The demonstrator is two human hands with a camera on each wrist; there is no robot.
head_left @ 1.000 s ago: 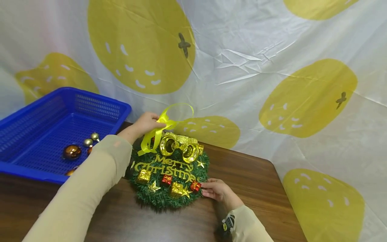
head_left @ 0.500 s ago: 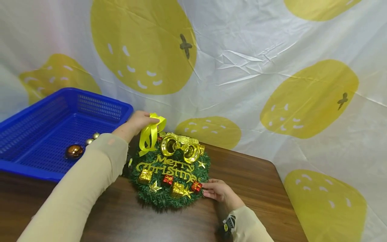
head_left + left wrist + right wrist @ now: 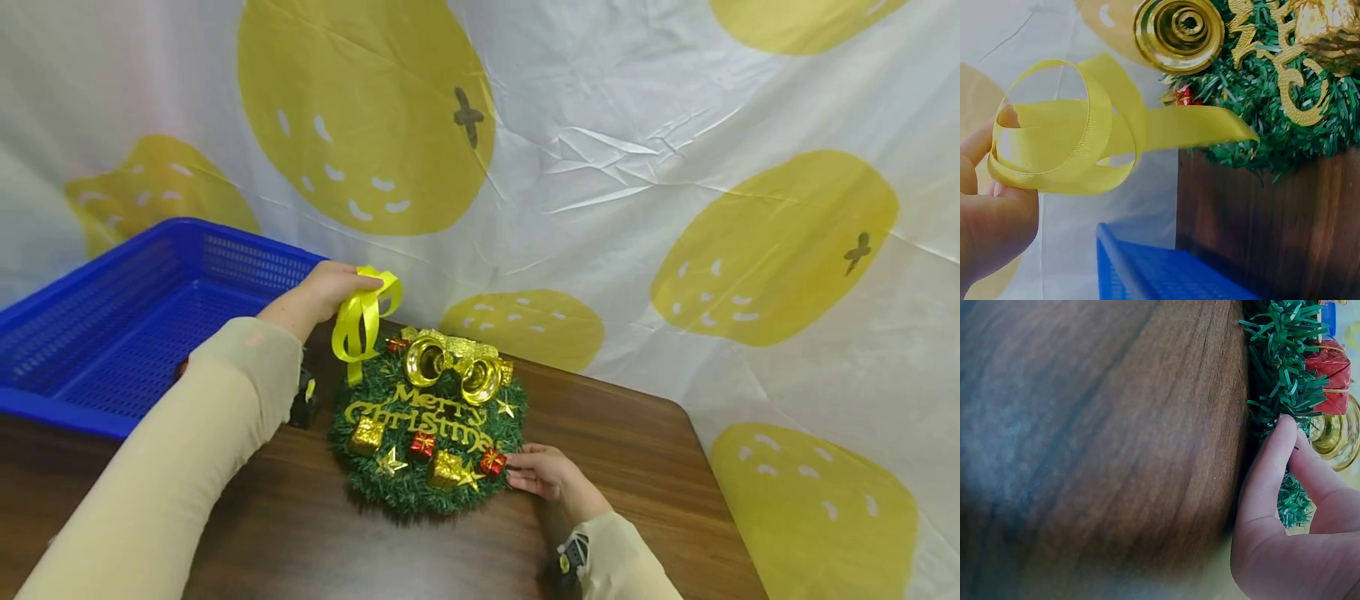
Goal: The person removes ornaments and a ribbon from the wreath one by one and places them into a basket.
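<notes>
Lying on the wooden table is a green tinsel Christmas wreath (image 3: pixel 405 498), decorated with two gold bells (image 3: pixel 480 381), small gift boxes (image 3: pixel 367 435), stars and gold "Merry Christmas" lettering. My left hand (image 3: pixel 322 293) pinches a looped yellow ribbon (image 3: pixel 363 325) above the wreath's upper left. In the left wrist view, the ribbon (image 3: pixel 1107 134) makes loose loops from my fingertips, and one tail reaches toward the tinsel. My right hand (image 3: pixel 549 475) pinches the wreath's lower right edge beside a red gift box (image 3: pixel 492 462). The right wrist view has thumb and finger meeting at the tinsel (image 3: pixel 1282 369).
A blue plastic basket (image 3: pixel 63 412) stands at the left, with a bit of a reddish-brown bauble (image 3: pixel 180 368) showing past my sleeve. Behind the table (image 3: pixel 615 425) hangs a white cloth (image 3: pixel 585 217) with a yellow print.
My left hand has moved left and slightly up with the ribbon, away from the bells. The ribbon's large upper loop has gathered near the hand. The right hand keeps its hold on the wreath.
</notes>
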